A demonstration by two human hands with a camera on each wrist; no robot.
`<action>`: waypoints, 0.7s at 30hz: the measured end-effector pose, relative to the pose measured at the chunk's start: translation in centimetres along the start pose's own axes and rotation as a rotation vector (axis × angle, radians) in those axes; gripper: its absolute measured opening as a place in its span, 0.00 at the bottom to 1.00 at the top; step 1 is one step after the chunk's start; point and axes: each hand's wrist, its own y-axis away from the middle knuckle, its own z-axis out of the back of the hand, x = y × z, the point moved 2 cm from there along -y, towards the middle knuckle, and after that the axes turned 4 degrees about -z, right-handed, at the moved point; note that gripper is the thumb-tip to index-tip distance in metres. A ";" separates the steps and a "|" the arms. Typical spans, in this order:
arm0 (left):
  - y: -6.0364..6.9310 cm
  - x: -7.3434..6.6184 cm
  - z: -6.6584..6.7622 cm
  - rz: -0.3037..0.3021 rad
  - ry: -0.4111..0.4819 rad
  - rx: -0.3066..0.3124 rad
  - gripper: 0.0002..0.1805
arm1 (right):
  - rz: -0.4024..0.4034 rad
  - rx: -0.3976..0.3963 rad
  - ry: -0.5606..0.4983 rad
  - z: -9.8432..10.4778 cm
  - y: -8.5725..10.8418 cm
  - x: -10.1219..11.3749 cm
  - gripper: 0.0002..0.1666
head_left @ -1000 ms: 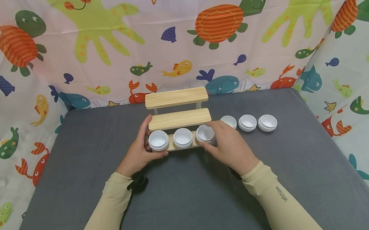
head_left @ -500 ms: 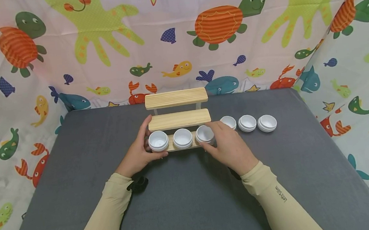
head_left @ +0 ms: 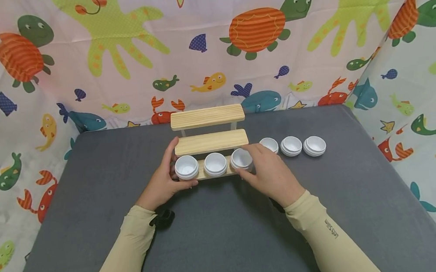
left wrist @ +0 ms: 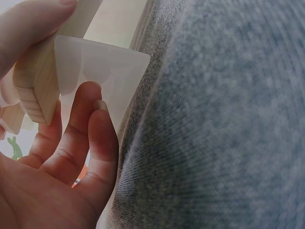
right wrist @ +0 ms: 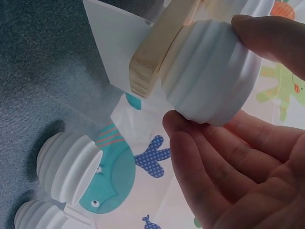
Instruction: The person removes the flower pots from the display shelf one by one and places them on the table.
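Note:
A three-tier stand has pale wooden boards (head_left: 211, 143) on translucent white supports (left wrist: 102, 62). Along its lowest board sit three small white ribbed bowls: a left bowl (head_left: 186, 167), a middle bowl (head_left: 215, 164) and a right bowl (head_left: 241, 159). My left hand (head_left: 162, 176) grips the left end of the lowest board, thumb in front; in the left wrist view its fingers (left wrist: 102, 138) curl by the support. My right hand (head_left: 270, 170) holds the right bowl between thumb and fingers. The right wrist view shows that bowl (right wrist: 209, 71) at the board's end, its base against the wood.
Three more white bowls stand on the grey cloth right of the stand: one (head_left: 269, 144) partly behind my right hand, one (head_left: 291, 145) beside it, one (head_left: 314, 145) farthest right. A printed sea-animal curtain (head_left: 202, 58) hangs behind the grey table (head_left: 228, 240).

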 end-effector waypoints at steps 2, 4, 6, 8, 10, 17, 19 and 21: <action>0.0 -0.1 0.0 0.002 -0.003 -0.002 0.75 | 0.002 -0.001 -0.003 0.0 -0.1 0.0 0.37; 0.1 -0.1 0.0 0.002 0.005 -0.002 0.75 | 0.005 -0.003 -0.002 0.0 -0.1 -0.1 0.37; 0.0 -0.1 -0.1 -0.002 0.012 -0.001 0.75 | 0.008 -0.007 0.000 0.0 -0.1 -0.2 0.37; 0.0 0.0 -0.2 -0.003 0.020 0.000 0.75 | 0.013 -0.012 0.004 0.2 0.1 -0.3 0.37; 0.0 0.0 -0.3 -0.008 0.028 0.000 0.75 | 0.016 -0.019 0.003 0.3 0.2 -0.4 0.37; -0.2 0.0 -0.3 -0.012 0.033 -0.002 0.75 | 0.009 -0.058 -0.003 1.2 0.9 -1.4 0.37; -0.1 0.0 -0.3 -0.012 0.033 0.001 0.75 | 0.007 -0.072 -0.005 1.4 1.2 -1.9 0.36; -0.1 -0.1 -0.2 -0.010 0.033 0.000 0.76 | -0.001 -0.083 -0.001 1.6 1.6 -2.3 0.36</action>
